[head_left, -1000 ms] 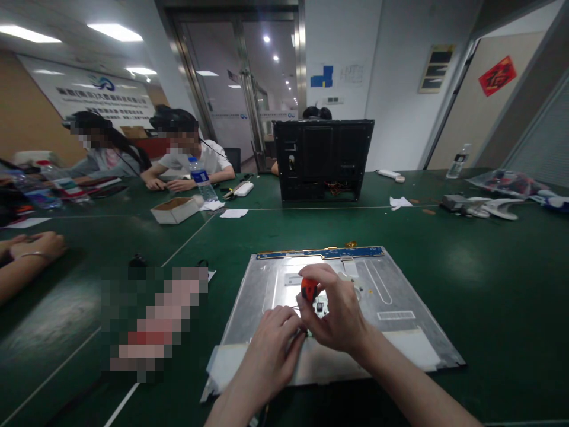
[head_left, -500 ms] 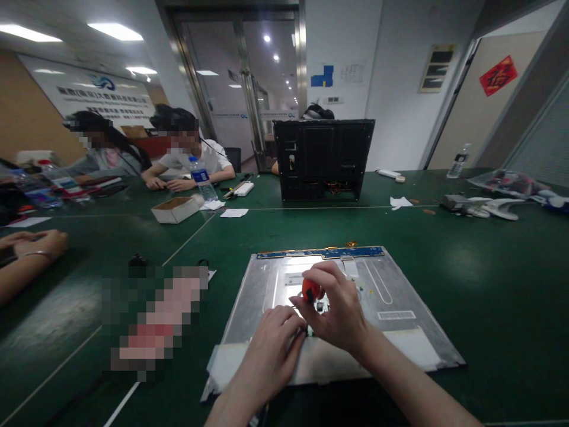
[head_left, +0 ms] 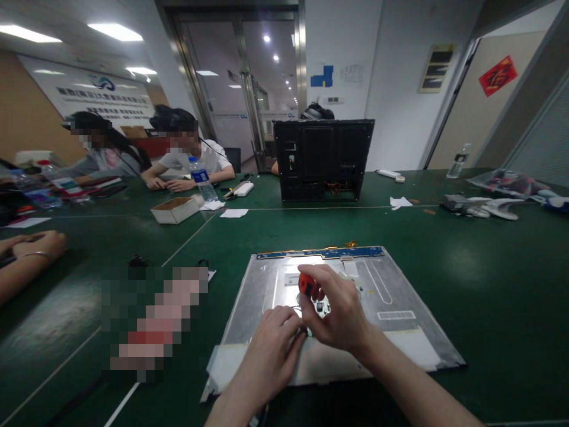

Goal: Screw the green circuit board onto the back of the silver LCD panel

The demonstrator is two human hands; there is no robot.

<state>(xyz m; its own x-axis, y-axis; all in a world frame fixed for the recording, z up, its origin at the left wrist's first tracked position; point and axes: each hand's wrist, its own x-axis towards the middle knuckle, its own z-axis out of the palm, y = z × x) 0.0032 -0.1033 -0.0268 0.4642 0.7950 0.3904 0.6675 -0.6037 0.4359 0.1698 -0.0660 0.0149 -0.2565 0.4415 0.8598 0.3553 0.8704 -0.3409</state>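
1. I see my right hand (head_left: 338, 311) reaching in from the lower right, wrist bent, fingers curled tight round an orange-handled screwdriver (head_left: 306, 285) held nearly upright over the middle of the panel (head_left: 400, 290).
2. My left hand (head_left: 271, 350) comes up from the bottom edge, knuckles toward me, fingers bunched narrow and pressed down on the panel just beside the screwdriver's tip.
3. The panel lies flat on the green table (head_left: 489, 267), right in front of me, with a blue strip (head_left: 320, 254) along its far edge.
4. I cannot make out the screwdriver's tip or what it meets; my fingers cover it.
5. Whether the left fingers pinch anything, I cannot tell.
6. A pixelated patch hides something left of the panel.
7. Another person's forearm (head_left: 26, 261) is cut off at the left edge.
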